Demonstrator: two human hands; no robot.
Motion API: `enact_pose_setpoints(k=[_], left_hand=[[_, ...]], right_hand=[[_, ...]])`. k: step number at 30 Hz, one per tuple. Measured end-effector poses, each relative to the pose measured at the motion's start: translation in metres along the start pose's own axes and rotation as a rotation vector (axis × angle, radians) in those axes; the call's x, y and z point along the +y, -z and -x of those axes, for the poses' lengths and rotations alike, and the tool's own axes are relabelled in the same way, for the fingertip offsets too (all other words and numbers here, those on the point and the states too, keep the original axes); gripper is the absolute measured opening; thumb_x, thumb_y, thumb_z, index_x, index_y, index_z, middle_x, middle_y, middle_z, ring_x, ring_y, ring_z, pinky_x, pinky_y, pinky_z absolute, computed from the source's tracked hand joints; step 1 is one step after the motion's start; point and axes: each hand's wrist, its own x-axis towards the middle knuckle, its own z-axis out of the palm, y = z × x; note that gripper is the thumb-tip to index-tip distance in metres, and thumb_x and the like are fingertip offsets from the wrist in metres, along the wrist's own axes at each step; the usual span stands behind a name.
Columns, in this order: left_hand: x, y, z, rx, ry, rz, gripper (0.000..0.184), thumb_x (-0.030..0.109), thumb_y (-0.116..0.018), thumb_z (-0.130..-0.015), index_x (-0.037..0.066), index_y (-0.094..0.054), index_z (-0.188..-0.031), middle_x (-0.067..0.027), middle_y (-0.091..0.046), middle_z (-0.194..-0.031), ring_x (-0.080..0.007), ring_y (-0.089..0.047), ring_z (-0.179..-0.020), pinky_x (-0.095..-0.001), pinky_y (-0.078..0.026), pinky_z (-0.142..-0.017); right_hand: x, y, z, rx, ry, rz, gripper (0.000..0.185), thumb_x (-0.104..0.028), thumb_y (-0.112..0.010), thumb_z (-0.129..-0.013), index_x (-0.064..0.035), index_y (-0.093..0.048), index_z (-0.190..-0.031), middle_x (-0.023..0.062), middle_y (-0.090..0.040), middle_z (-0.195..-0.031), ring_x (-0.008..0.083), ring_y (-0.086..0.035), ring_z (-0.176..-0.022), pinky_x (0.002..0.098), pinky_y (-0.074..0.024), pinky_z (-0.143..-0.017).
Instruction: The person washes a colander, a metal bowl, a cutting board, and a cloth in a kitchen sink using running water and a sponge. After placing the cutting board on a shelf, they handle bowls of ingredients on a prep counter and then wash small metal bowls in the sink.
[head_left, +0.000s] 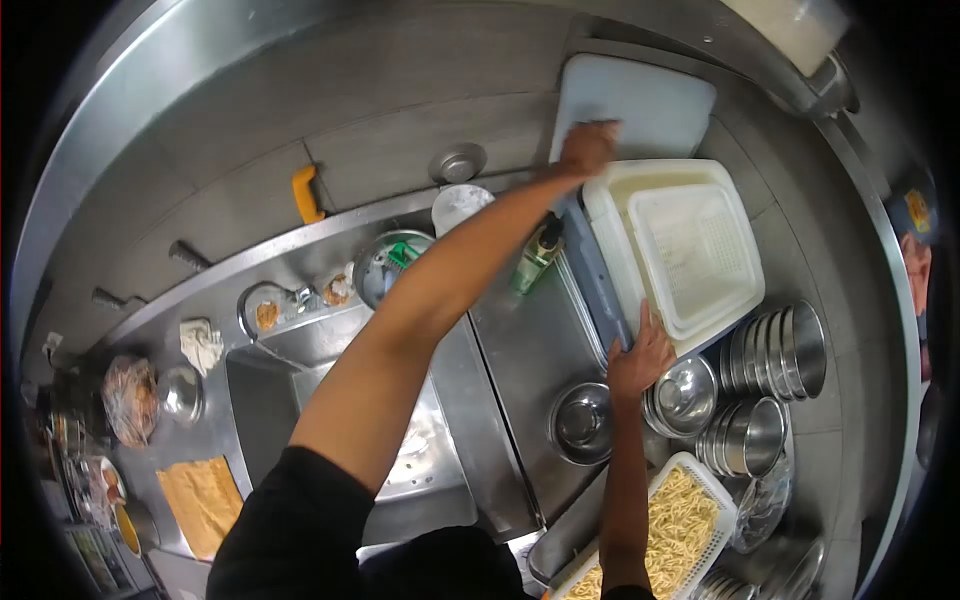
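Observation:
My left hand (pixel 590 147) reaches far forward against the face of a white cutting board (pixel 655 100). Its fingers look curled and are blurred; a dark edge shows at them, too unclear to name. My right hand (pixel 640 362) lies with fingers spread on the near corner of a white plastic tub (pixel 608 215), touching its rim. Nested in that tub is a white plastic basket (pixel 695 260). A grey-blue tray or board (pixel 597 275) stands along the tub's left side. Left of it is a green bottle with a black top (pixel 537 258).
A steel sink (pixel 265 400) lies to the left, with a pot holding a green brush (pixel 404 254) behind it. Steel bowls (pixel 582 422) and stacked steel pots (pixel 745 437) stand at right. Noodles fill a white basket (pixel 727 510) near my right forearm. Brown paper (pixel 200 505) lies left.

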Motion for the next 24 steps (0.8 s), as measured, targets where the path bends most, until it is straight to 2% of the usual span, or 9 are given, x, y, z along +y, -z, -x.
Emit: enact_pose_setpoints(k=[1,6,8,9,12,15,20,22,24], left_hand=[[-0.006,-0.037,-0.012,0.028,-0.216,0.089,0.040,0.016,-0.063,-0.080,0.011,-0.058,-0.119,-0.0112,-0.069,-0.095,-0.0283,-0.065,-0.088,-0.0359,-0.051,-0.083],[0.078,0.001,0.008,0.237,0.092,0.559,0.056,0.017,-0.068,-0.077,0.006,-0.049,-0.128,-0.0147,-0.064,-0.107,-0.0307,-0.064,-0.093,-0.0360,-0.050,-0.087],[0.054,-0.021,0.006,0.674,0.234,0.149,0.063,0.017,-0.064,-0.078,-0.008,-0.040,-0.129,-0.0242,-0.061,-0.108,-0.0356,-0.061,-0.097,-0.0394,-0.046,-0.092],[0.040,-0.013,0.009,0.671,0.311,0.336,0.074,0.021,-0.066,-0.079,-0.015,-0.028,-0.131,-0.0315,-0.046,-0.126,-0.0382,-0.051,-0.115,-0.0392,-0.039,-0.101],[0.007,0.006,0.029,0.139,0.576,0.461,0.092,0.043,-0.063,-0.081,-0.010,-0.016,-0.139,-0.0292,-0.029,-0.142,-0.0373,-0.039,-0.128,-0.0385,-0.030,-0.108],[0.004,-0.024,0.029,0.199,0.539,0.429,0.097,0.049,-0.061,-0.081,-0.007,-0.012,-0.142,-0.0265,-0.023,-0.146,-0.0365,-0.035,-0.131,-0.0380,-0.029,-0.109],[-0.025,-0.029,0.005,-0.178,0.323,0.374,0.095,0.054,-0.061,-0.080,-0.003,-0.018,-0.143,-0.0254,-0.035,-0.141,-0.0346,-0.037,-0.131,-0.0383,-0.033,-0.107],[-0.021,-0.018,0.003,-0.186,0.213,0.373,0.088,0.054,-0.062,-0.079,0.000,-0.029,-0.141,-0.0221,-0.041,-0.139,-0.0333,-0.043,-0.127,-0.0391,-0.036,-0.105],[0.008,0.017,0.038,0.073,0.261,0.496,0.084,0.053,-0.065,-0.077,0.004,-0.037,-0.138,-0.0216,-0.046,-0.135,-0.0356,-0.045,-0.124,-0.0399,-0.036,-0.104]], right_hand=[[0.000,-0.001,0.002,-0.010,0.022,-0.003,0.087,-0.015,-0.078,-0.060,-0.0221,-0.041,-0.138,0.0062,-0.052,-0.122,0.0239,-0.048,-0.114,0.0438,-0.0320,-0.095],[0.000,0.000,0.002,-0.013,-0.008,0.019,0.085,-0.014,-0.078,-0.059,-0.0200,-0.043,-0.137,0.0066,-0.054,-0.121,0.0245,-0.049,-0.112,0.0433,-0.0322,-0.095],[0.000,-0.001,0.006,-0.009,-0.007,-0.011,0.085,-0.014,-0.078,-0.059,-0.0199,-0.043,-0.137,0.0067,-0.054,-0.122,0.0244,-0.049,-0.112,0.0434,-0.0320,-0.096],[0.004,-0.001,0.003,0.019,0.011,-0.038,0.086,-0.014,-0.078,-0.059,-0.0199,-0.042,-0.137,0.0068,-0.054,-0.122,0.0244,-0.049,-0.113,0.0434,-0.0318,-0.096],[0.002,0.001,0.003,0.025,-0.003,-0.033,0.087,-0.016,-0.078,-0.058,-0.0204,-0.041,-0.137,0.0060,-0.053,-0.124,0.0233,-0.049,-0.113,0.0438,-0.0314,-0.097],[0.005,-0.005,0.002,0.039,-0.005,0.003,0.088,-0.018,-0.079,-0.058,-0.0204,-0.041,-0.137,0.0049,-0.053,-0.124,0.0218,-0.048,-0.114,0.0434,-0.0316,-0.096],[0.008,-0.006,0.006,0.030,0.005,-0.027,0.081,-0.023,-0.076,-0.061,-0.0196,-0.044,-0.136,0.0050,-0.053,-0.124,0.0218,-0.049,-0.114,0.0437,-0.0316,-0.096],[0.010,-0.010,0.003,0.066,0.046,-0.022,0.076,-0.029,-0.073,-0.065,-0.0152,-0.046,-0.135,0.0076,-0.053,-0.126,0.0253,-0.050,-0.113,0.0450,-0.0321,-0.096],[0.019,-0.018,0.003,0.120,0.123,-0.086,0.073,-0.036,-0.070,-0.069,-0.0096,-0.047,-0.133,0.0119,-0.054,-0.127,0.0309,-0.051,-0.112,0.0462,-0.0342,-0.095]])
